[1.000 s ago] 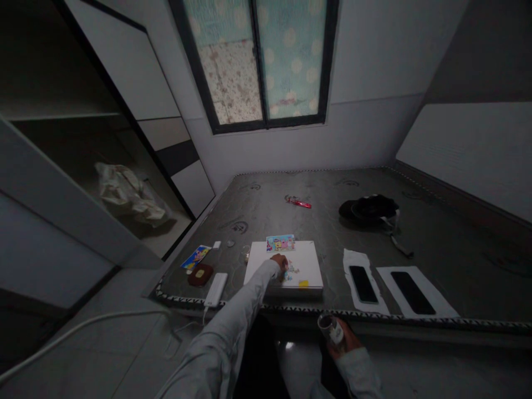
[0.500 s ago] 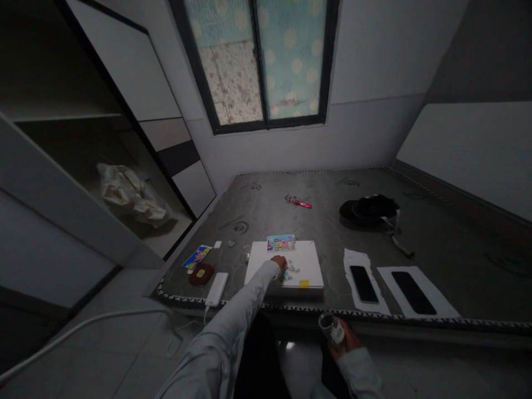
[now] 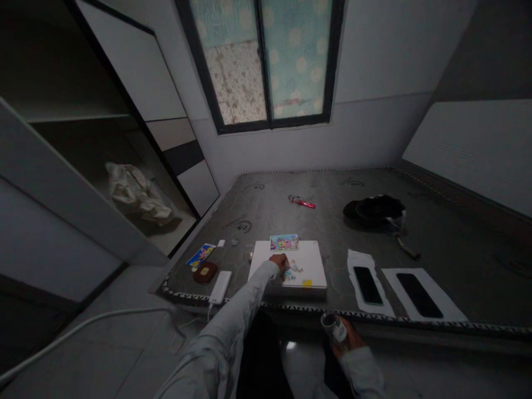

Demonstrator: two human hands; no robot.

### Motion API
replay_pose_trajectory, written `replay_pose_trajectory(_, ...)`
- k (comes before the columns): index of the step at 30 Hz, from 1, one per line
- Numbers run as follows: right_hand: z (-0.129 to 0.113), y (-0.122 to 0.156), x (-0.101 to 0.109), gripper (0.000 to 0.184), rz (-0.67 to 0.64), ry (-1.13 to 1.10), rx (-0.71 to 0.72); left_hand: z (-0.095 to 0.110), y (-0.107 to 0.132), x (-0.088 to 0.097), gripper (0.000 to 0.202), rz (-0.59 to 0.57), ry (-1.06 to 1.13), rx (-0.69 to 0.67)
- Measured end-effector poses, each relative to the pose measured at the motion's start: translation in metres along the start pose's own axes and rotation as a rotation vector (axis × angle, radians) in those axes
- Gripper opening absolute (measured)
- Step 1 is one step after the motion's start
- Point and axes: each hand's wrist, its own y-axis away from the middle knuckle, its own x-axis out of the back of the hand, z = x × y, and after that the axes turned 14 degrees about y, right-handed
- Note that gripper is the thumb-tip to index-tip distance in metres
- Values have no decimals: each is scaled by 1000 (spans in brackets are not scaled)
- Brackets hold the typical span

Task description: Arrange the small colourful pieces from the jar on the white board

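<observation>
My left hand (image 3: 279,261) reaches onto a white box (image 3: 265,250), its fingers closed and pointing down at a scatter of small colourful pieces (image 3: 293,270). Whatever sits between those fingertips is too small to make out. In front of the mattress edge, my right hand (image 3: 352,336) is wrapped round a clear glass jar (image 3: 333,326) with a pale label, its mouth tilted up toward me. A cartoon-printed card (image 3: 284,243) lies at the box's far edge, and a yellow sticky tab (image 3: 307,283) is at its near right.
Left of the box lie a power bank (image 3: 220,287) with a cable, a brown case (image 3: 205,272) and a blue-yellow card (image 3: 200,255). To the right are two phones (image 3: 368,285) on white paper and a dark cap (image 3: 374,210). A red item (image 3: 305,203) lies farther back.
The view has shifted slightly, so everything appears a little farther right. My left hand stays over the small pieces with its fingers moved slightly; my right hand still holds the jar.
</observation>
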Motion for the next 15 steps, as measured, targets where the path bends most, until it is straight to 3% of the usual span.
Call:
replay_pose_trajectory(5,4,-8,-12,55,18,-10,-12,-2,12,19,21,66,74,-48)
replay_pose_trajectory(10,-10,-32,-7,50,1,-11,48,5,37,43,22,134,125,-82)
replay_pose_trajectory(13,-27,-46,0,54,-4,1,91,19,65,55,21,165,218,-221)
replay_pose_trajectory(15,-39,-52,3,55,-34,27,127,30,88,58,24,109,262,-325)
